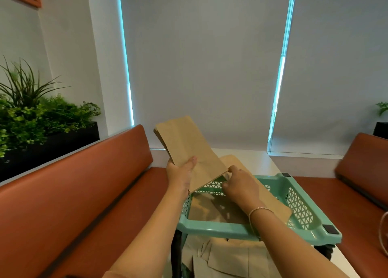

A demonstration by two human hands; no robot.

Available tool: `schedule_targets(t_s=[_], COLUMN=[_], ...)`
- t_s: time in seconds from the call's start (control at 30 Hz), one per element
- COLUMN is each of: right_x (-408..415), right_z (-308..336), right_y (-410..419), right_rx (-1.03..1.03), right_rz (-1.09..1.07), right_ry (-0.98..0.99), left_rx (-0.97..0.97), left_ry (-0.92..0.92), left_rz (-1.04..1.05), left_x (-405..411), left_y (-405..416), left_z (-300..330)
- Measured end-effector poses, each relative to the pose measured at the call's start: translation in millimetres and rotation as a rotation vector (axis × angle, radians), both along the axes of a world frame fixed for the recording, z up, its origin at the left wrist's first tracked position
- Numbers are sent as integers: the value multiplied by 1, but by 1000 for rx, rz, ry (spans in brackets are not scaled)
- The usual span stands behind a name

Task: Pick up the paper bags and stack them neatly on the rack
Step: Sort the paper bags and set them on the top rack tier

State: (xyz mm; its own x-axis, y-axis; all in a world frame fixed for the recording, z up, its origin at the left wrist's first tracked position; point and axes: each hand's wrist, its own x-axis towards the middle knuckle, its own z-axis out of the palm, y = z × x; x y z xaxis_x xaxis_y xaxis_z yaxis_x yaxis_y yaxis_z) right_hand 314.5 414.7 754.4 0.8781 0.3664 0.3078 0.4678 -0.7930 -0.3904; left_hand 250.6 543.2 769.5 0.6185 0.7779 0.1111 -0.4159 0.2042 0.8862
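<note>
Loose paper bags on worktop below both wrists. Teal rack under right hand, bags inside. Left hand grips lifted paper bag; right hand pinches its near corner.

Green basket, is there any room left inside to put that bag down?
Some. The teal basket has bare floor at its near left, between the front rim and the left wall. The right side is crowded: a paper bag leans across it. The left hand and right hand hold another bag above the far rim.
</note>
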Motion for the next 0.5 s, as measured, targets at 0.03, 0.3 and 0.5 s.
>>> schedule_targets(t_s=[0.03,0.3,0.5], right_x=[1,10,14], right_z=[2,10,31], right_y=[-1,-10,-21], right_rx=[20,166,594], right_rz=[-15,-84,-127], right_ry=[-1,104,-106], left_rx=[2,57,105], left_ry=[-2,47,104], left_rz=[-5,-40,-140], left_x=[0,1,4], left_y=[0,1,-1], left_z=[0,-3,-4])
